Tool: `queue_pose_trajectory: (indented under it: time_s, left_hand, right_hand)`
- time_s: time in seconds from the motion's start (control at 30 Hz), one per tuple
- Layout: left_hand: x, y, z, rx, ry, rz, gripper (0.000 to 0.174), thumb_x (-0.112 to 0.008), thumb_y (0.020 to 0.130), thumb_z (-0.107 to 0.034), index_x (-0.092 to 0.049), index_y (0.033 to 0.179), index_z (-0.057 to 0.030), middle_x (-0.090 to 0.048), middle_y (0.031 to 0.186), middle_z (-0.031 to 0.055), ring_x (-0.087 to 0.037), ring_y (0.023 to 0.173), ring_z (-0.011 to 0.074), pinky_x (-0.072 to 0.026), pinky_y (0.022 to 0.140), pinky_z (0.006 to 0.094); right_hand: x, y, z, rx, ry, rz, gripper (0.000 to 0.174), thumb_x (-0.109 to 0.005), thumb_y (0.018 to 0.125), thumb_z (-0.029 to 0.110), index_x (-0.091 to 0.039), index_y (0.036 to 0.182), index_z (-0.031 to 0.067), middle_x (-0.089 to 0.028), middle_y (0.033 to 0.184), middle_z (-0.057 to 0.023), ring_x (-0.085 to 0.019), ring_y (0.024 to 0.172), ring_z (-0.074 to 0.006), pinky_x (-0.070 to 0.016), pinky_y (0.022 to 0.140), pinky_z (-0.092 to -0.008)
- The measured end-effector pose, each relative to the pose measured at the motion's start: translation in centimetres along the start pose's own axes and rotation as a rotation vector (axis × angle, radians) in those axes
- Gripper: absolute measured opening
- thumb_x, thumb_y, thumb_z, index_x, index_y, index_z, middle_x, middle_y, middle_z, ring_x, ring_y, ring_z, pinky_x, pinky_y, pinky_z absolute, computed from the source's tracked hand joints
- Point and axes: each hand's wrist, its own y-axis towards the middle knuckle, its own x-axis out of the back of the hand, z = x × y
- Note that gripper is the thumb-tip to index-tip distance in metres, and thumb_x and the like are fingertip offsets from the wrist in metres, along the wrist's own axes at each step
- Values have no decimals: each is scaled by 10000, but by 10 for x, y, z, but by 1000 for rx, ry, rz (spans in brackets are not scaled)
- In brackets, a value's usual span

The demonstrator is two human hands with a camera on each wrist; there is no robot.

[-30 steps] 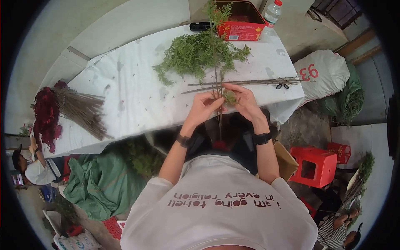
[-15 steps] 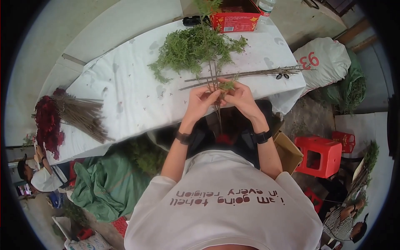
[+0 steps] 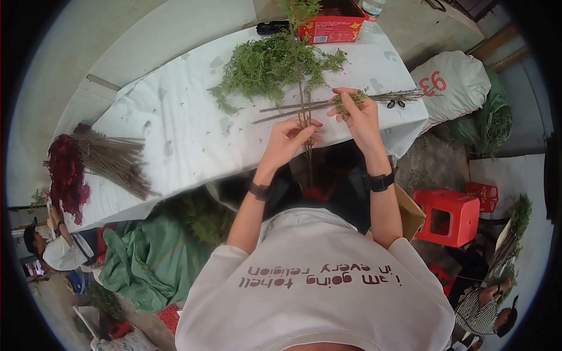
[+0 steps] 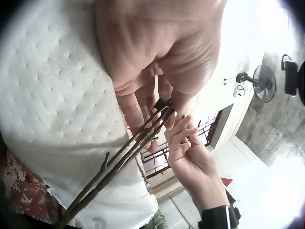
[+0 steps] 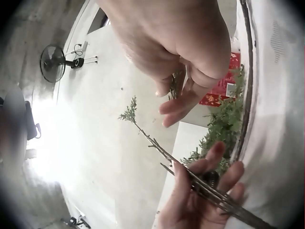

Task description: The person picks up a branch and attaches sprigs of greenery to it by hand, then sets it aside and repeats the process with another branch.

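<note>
In the head view my left hand [image 3: 287, 143] grips a few thin woody stems [image 4: 112, 174], which stand upright over the table's front edge. One of them carries a green leafy tip [image 5: 127, 113]. My right hand [image 3: 364, 123] is off to the right of these stems, thumb and fingers pinching a small green sprig [image 3: 344, 103]. Beyond both hands a heap of feathery greenery [image 3: 257, 70] lies on the white-covered table [image 3: 181, 123]. Several bare twigs [image 3: 383, 98] lie across the cloth just behind the hands.
At the table's back are a red box [image 3: 331, 30], a bottle [image 3: 373, 8] and a black object [image 3: 272, 27]. Dark red flowers [image 3: 69, 181] with long stems lie left. Around the table are a green sack [image 3: 146, 263], a white sack [image 3: 448, 96], a red stool [image 3: 451, 216] and two other people.
My right hand has drawn away from the stems to the right, with the green sprig in its fingers. The left hand keeps its grip on the stems.
</note>
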Motion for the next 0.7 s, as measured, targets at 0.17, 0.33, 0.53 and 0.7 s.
queue_pose_trajectory:
  time_s: [0.17, 0.33, 0.53, 0.7]
  left_hand:
    - [1, 0, 4, -28, 131, 55, 172, -569, 952, -58, -642, 1022, 81, -672, 1028, 109, -683, 851, 177, -552, 735, 289]
    - [0, 0, 9, -26, 163, 57, 168, -582, 944, -57, -647, 997, 89, -671, 983, 96, -671, 828, 154, -547, 719, 277]
    - [1, 0, 11, -40, 184, 45, 163, -590, 939, -51, -651, 977, 95, -669, 941, 85, -662, 801, 145, -548, 711, 270]
    - [2, 0, 12, -41, 226, 40, 160, -588, 938, -47, -655, 965, 96, -671, 923, 85, -662, 792, 146, -552, 703, 272]
  right_hand:
    - [0, 4, 13, 68, -10, 63, 303, -614, 915, 26, -573, 1206, -43, -672, 961, -116, -623, 803, -131, -468, 680, -222]
    - [-15, 1, 27, 114, -88, 27, 418, -641, 879, -14, -512, 1275, -44, -674, 971, -126, -624, 842, -129, -463, 712, -218]
    - [-22, 3, 30, 124, -162, 44, 471, -656, 867, -7, -474, 1299, -49, -669, 969, -156, -670, 858, -184, -537, 745, -262]
    - [-28, -1, 38, 124, -187, 52, 460, -644, 870, -17, -471, 1294, -55, -660, 970, -179, -706, 838, -254, -583, 728, -286]
